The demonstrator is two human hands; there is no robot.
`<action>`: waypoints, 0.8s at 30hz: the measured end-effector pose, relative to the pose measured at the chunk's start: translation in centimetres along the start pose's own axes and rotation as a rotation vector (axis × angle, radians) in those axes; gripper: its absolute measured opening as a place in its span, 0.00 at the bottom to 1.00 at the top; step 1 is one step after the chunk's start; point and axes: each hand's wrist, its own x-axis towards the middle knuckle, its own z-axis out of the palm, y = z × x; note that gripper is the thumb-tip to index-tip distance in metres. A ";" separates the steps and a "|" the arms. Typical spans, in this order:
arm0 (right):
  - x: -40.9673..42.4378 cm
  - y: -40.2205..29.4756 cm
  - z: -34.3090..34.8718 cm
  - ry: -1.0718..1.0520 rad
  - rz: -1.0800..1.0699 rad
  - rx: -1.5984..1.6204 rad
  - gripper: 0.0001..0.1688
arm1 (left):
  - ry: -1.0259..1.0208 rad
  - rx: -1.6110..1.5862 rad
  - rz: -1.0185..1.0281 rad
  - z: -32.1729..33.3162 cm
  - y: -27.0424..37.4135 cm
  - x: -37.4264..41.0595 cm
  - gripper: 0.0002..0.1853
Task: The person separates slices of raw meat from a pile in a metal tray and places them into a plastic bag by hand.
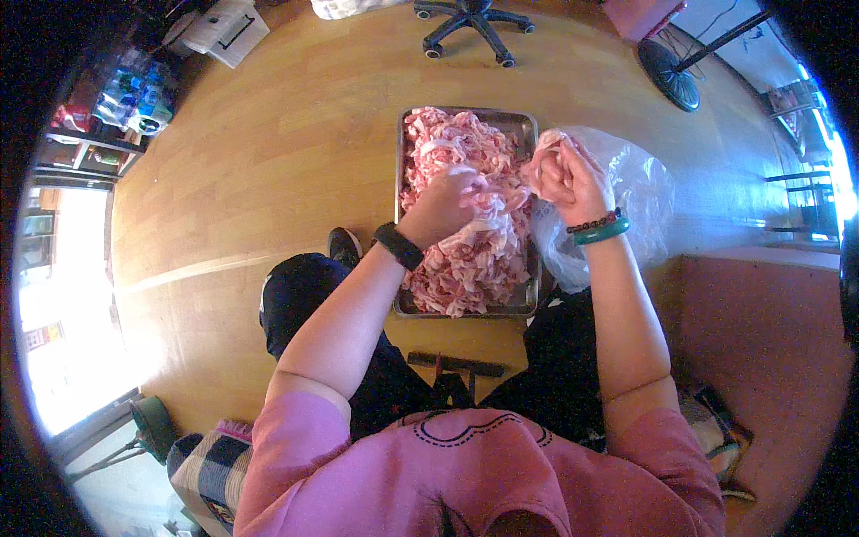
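Before me on the floor lies a rectangular metal tray (521, 305) heaped with pieces of pale pink raw meat (463, 275). My left hand (446, 205), with a black band on the wrist, is over the middle of the heap, its fingers blurred among the pieces. Whether it grips any is hard to tell. Just past the tray's right edge is my right hand (570, 178), raised with curled fingers around pink meat; it wears a beaded bracelet and a green bangle. Beneath and beside that hand, against the tray, a translucent plastic bag (641, 194) spreads over the floor.
My knees flank the tray, with a dark shoe (345, 247) to its left. Beyond stand a wheeled chair base (473, 27) and a round-footed stand (668, 74). A pink box-like surface (758, 315) is at right, a shelf (90, 151) with packages at left.
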 end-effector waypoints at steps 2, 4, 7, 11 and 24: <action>-0.1 0.6 0.4 -0.061 0.042 0.085 0.12 | -0.104 -0.059 0.002 0.8 0.9 0.0 0.25; 0.1 1.5 0.7 -0.082 0.085 0.134 0.12 | -0.071 -0.127 -0.054 1.5 1.9 -0.2 0.26; 0.3 2.1 0.7 -0.147 0.145 0.252 0.11 | -0.153 -0.234 -0.095 1.9 2.5 -0.1 0.20; 0.7 1.3 0.4 -0.204 0.123 0.359 0.11 | -0.111 -0.204 -0.002 2.8 2.3 0.2 0.13; 0.6 -1.8 -1.4 -0.115 0.029 0.637 0.10 | -0.399 -0.116 -0.084 2.9 0.3 -1.0 0.09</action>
